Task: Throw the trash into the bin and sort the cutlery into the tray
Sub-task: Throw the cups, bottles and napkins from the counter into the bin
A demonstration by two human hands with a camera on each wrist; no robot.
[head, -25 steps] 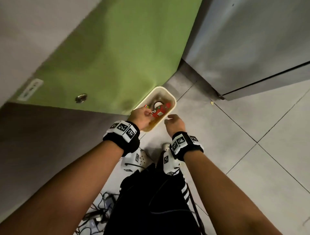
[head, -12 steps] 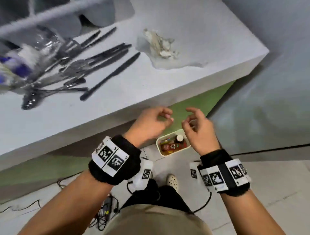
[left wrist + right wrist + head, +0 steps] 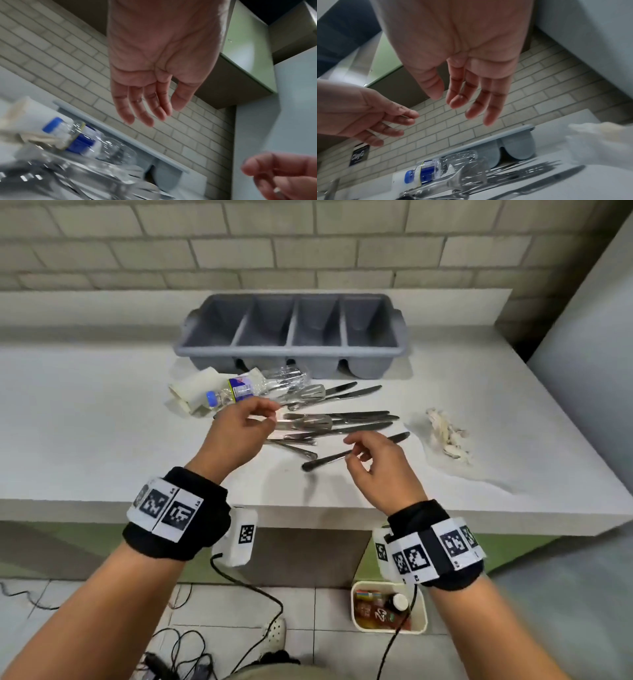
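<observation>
Cutlery lies mid-counter under 2 empty hovering hands.

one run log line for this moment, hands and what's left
left hand: empty, over cutlery | right hand: empty | tray: empty | bottle, tissue: on counter | bin: on floor

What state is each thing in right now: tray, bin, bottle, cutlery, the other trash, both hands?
cutlery tray: on the counter, all four compartments empty.
bin: on the floor, already holding trash.
plastic bottle: lying on its side, blue cap on.
cutlery: loose in a pile, unsorted.
paper carton: flattened, beside the bottle.
crumpled tissue: on the counter, apart from the pile.
left hand: empty, fingers relaxed.
right hand: empty, fingers relaxed.
</observation>
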